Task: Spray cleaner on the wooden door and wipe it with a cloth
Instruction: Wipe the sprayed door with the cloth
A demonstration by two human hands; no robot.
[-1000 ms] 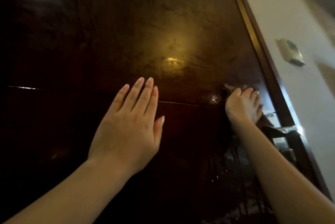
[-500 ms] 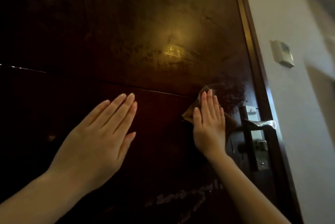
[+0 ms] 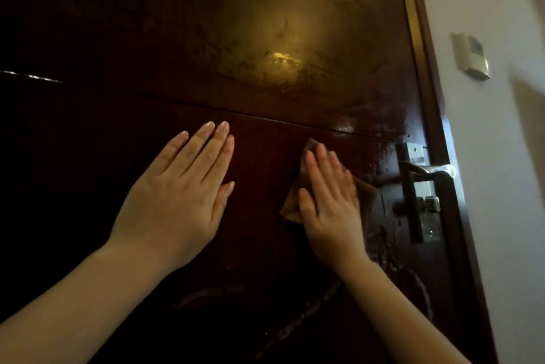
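I am in the wiping part of the job. My right hand point(image 3: 330, 207) lies flat, fingers straight and close together, pressing the brown cloth point(image 3: 368, 195) against the wooden door point(image 3: 265, 39). The cloth sits just below the groove between the upper and lower panels and left of the door handle point(image 3: 424, 170). My left hand point(image 3: 177, 195) is also flat and holds nothing; its palm braces on the lower panel to the left, apart from the cloth.

I judge the spraying done: no bottle is in view, wet beads shine near the handle, and a wet trail curves across the lower panel below my right wrist. The upper panel shows smeared streaks under the yellow glare, so it looks wiped at least once. The beads by the handle and the lower trail are left to do. The far left of the door is too dark to judge.

The door stands upright, long axis vertical, face towards me, handle edge to the right beside the white wall point(image 3: 486, 157). The cloth lies bunched flat under my palm with corners showing past my fingertips and on both sides; I cannot tell its long axis.
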